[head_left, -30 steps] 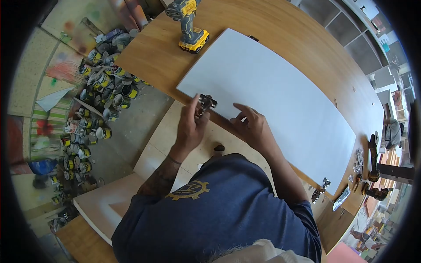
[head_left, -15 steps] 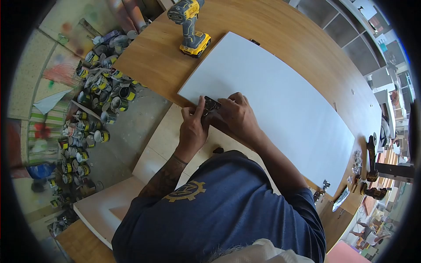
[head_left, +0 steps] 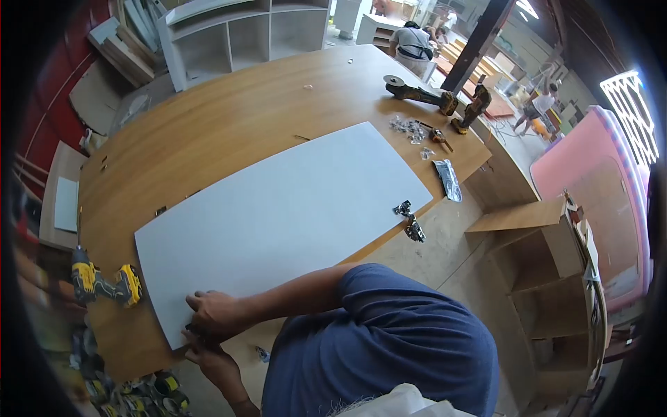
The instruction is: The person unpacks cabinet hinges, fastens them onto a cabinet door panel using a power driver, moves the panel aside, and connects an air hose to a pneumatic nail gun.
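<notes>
You have one white panel [head_left: 285, 201] in front of you, lying flat on one wooden table [head_left: 236, 156]. Both your hands are at the panel's near corner, close together: your right hand [head_left: 219, 313] rests there with its fingers curled, and your left hand [head_left: 214, 363] comes up from below the edge, its fingertips meeting your right hand. One small dark fitting [head_left: 190, 328] shows between them, mostly hidden, so you cannot tell whether either hand is clamped on it.

At the panel's far end, two shiny metal pieces [head_left: 410, 221] sit by the corner, one on the surface, one jutting past the edge. Beyond that end you have one silver packet [head_left: 448, 181], small clear bags [head_left: 408, 128] too jumbled to count, one angle grinder [head_left: 420, 94] and one more cordless tool [head_left: 474, 111]. Just beside the panel's near end is one yellow-and-black drill [head_left: 104, 283]. Across the table from the panel's long edge stands one pale shelf unit [head_left: 243, 38]; paint cans [head_left: 149, 396] crowd the floor below its near end.

Your right forearm crosses over the panel's near long edge and covers part of it. The panel is plain, smooth and long, its edges bowed in this view.
</notes>
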Demonstrator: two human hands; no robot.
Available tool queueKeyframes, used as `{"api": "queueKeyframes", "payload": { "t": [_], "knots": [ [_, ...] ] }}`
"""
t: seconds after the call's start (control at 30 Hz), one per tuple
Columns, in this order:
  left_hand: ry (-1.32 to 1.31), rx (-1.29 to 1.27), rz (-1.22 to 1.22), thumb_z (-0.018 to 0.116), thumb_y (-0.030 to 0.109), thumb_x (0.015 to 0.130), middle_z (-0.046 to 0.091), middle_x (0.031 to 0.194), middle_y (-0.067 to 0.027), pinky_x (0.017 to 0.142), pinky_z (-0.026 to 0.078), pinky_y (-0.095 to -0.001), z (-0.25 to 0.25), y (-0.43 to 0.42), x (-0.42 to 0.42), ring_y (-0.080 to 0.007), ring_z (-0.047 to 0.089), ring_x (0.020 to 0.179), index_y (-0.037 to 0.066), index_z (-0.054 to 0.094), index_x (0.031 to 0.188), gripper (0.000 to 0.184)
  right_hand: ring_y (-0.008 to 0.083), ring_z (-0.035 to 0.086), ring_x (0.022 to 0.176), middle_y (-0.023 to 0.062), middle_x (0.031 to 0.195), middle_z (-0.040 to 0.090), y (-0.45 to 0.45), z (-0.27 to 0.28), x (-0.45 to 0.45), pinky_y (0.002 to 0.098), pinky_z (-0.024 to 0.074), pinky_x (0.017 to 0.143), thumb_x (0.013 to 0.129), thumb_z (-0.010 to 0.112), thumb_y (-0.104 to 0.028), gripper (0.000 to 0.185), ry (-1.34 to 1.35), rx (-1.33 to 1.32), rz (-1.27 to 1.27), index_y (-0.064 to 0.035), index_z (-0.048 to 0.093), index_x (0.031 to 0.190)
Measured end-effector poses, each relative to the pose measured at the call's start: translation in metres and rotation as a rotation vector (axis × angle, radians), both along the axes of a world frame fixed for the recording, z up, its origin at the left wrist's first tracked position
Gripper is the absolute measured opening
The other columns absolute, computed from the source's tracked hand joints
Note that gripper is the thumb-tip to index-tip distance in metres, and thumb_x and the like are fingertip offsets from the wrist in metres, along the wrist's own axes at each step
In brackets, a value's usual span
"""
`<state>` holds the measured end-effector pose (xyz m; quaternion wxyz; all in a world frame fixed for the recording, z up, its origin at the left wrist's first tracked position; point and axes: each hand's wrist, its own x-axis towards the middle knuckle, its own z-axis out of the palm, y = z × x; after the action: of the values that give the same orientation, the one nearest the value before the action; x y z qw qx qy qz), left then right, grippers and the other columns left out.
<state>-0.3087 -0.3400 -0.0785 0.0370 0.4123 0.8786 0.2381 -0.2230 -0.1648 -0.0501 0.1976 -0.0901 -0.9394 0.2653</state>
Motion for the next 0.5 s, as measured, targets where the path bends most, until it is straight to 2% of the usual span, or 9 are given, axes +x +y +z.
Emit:
{"api": "queueKeyframes", "payload": {
  "t": [0.03, 0.07, 0.13, 0.17, 0.27, 0.5],
  "knots": [
    [0.001, -0.021, 0.003, 0.058, 0.013, 0.106, 0.047, 0.131, -0.0284, 0.091, 0.055, -0.0531, 0.001, 0.0, -0.002, -0.0481, 0.065, 0.111, 0.011, 0.024, 0.169, 0.072, 0.0381, 0.063, 0.1, 0.0206, 0.116, 0.061, -0.002, 0.004, 0.0, 0.0478, 0.0549, 0.079, 0.078, 0.082, -0.04, 0.034, -0.027, -0.015, 0.037, -0.0107, 0.075, 0.094],
    [0.006, -0.02, -0.001, 0.058, 0.013, 0.106, 0.047, 0.131, -0.0284, 0.091, 0.055, -0.0531, 0.002, 0.0, -0.003, -0.0481, 0.065, 0.111, 0.011, 0.024, 0.169, 0.072, 0.0381, 0.063, 0.1, 0.0206, 0.116, 0.061, -0.007, -0.008, -0.006, 0.0478, 0.0549, 0.079, 0.078, 0.082, -0.04, 0.034, -0.022, -0.015, 0.032, -0.0107, 0.075, 0.094],
    [-0.028, -0.099, 0.029, 0.06, 0.015, 0.105, 0.048, 0.127, -0.0279, 0.089, 0.056, -0.0528, 0.011, 0.003, 0.0, -0.0473, 0.066, 0.105, 0.011, 0.024, 0.169, 0.073, 0.0375, 0.061, 0.11, 0.0186, 0.116, 0.059, -0.014, -0.029, -0.017, 0.0488, 0.0537, 0.083, 0.078, 0.08, -0.038, 0.026, 0.129, 0.044, 0.006, -0.0159, 0.078, 0.091],
    [-0.041, -0.124, 0.04, 0.061, 0.015, 0.105, 0.049, 0.126, -0.0278, 0.089, 0.056, -0.0527, 0.014, 0.004, 0.0, -0.047, 0.066, 0.104, 0.012, 0.024, 0.169, 0.074, 0.0362, 0.06, 0.113, 0.0166, 0.12, 0.058, -0.015, -0.032, -0.019, 0.0479, 0.0531, 0.083, 0.079, 0.08, -0.038, 0.026, 0.065, 0.016, 0.008, -0.0187, 0.078, 0.096],
    [-0.037, -0.155, 0.038, 0.062, 0.019, 0.105, 0.049, 0.123, -0.0267, 0.088, 0.055, -0.0523, 0.019, 0.005, -0.001, -0.0462, 0.065, 0.101, 0.009, 0.026, 0.168, 0.074, 0.0361, 0.058, 0.115, 0.0163, 0.122, 0.058, -0.016, -0.036, -0.025, 0.0472, 0.0527, 0.083, 0.078, 0.081, -0.037, 0.031, 0.007, 0.013, 0.004, -0.0186, 0.078, 0.103],
    [0.072, -0.087, -0.091, 0.064, 0.014, 0.104, 0.049, 0.125, -0.0256, 0.096, 0.051, -0.0509, 0.011, 0.001, -0.007, -0.0438, 0.058, 0.115, 0.001, 0.027, 0.166, 0.073, 0.0344, 0.057, 0.118, 0.0186, 0.131, 0.056, -0.017, -0.032, -0.018, 0.0452, 0.0516, 0.085, 0.082, 0.079, -0.035, 0.042, -0.036, 0.037, 0.043, -0.0202, 0.074, 0.121]
  ]
}}
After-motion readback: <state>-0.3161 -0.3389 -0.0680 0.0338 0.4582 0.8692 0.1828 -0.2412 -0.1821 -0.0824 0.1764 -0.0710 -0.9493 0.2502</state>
